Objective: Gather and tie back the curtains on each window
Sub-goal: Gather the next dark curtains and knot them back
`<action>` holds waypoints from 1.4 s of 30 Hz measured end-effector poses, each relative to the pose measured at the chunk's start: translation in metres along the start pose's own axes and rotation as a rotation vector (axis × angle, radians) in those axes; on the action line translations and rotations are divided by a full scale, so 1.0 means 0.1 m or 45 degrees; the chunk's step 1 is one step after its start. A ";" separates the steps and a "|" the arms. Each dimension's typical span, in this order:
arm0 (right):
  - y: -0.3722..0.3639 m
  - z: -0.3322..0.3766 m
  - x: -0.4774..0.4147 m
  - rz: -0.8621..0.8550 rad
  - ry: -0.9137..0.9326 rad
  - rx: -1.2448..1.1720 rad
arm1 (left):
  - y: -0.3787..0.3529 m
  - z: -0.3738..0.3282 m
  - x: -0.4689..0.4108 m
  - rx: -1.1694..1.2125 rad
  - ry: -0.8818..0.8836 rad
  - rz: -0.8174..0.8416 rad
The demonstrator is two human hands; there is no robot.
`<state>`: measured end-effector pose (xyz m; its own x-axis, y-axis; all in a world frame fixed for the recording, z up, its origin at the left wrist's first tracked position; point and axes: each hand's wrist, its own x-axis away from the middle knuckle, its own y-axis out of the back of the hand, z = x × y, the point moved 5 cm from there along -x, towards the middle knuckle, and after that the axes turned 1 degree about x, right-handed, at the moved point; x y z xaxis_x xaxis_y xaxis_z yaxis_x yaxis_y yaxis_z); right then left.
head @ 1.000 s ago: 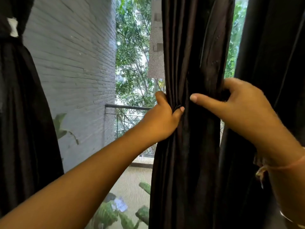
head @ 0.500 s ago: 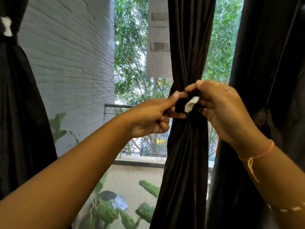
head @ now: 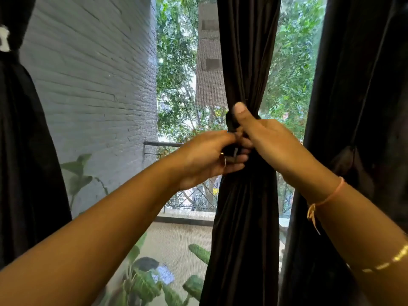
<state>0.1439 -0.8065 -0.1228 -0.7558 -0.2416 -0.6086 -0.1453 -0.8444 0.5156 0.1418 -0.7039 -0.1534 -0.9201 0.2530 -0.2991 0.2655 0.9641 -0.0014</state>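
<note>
A dark curtain (head: 245, 217) hangs in the middle of the window, gathered into a narrow bundle at hand height. A dark tie band (head: 230, 123) wraps the bundle there. My right hand (head: 267, 140) grips the bundle at the band, thumb pointing up. My left hand (head: 207, 157) pinches the band's end just left of the bundle, fingers curled, touching the right hand. The band's end is mostly hidden between the two hands.
Another dark curtain (head: 19, 162) hangs at the left, tied with a white-tagged band (head: 4, 41). A third dark curtain (head: 357, 107) fills the right side. Through the window mesh show a grey brick wall (head: 92, 85), a balcony railing (head: 163, 144) and potted plants (head: 143, 283).
The curtain went from loosely held to tightly gathered with the band round it. The white tag seen half a second ago is now hidden, and both hands have closed together at the bundle.
</note>
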 end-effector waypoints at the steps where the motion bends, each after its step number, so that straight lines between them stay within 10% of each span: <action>1: -0.02 0.01 -0.03 0.011 0.009 -0.035 | -0.02 -0.02 -0.01 -0.127 -0.047 -0.018; 7: 0.12 -0.05 -0.19 0.012 -0.002 -0.143 | 0.09 -0.16 -0.01 -0.787 -0.226 -0.106; 16: 0.42 0.17 -0.04 -0.264 0.416 0.615 | 0.00 -0.57 -0.01 -1.671 -0.979 -0.281; 23: 0.29 0.17 0.18 -0.331 0.810 0.777 | 0.02 -0.68 -0.15 -2.170 -0.793 -0.330; 30: 0.11 0.17 0.37 -0.586 1.065 0.941 | 0.16 -0.72 -0.20 -0.965 0.168 0.201; 34: 0.05 0.14 0.35 -0.430 1.101 0.905 | 0.22 -0.71 -0.18 -1.134 0.077 0.264; 42: 0.31 0.53 -0.15 0.051 0.889 -0.236 | 0.27 -0.65 -0.20 -1.228 -0.308 0.010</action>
<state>0.1167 -0.8042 -0.0658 -0.1647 -0.4705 -0.8669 0.0314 -0.8809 0.4722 0.1485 -0.6774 -0.0856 -0.8074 0.3400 -0.4821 -0.1749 0.6426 0.7460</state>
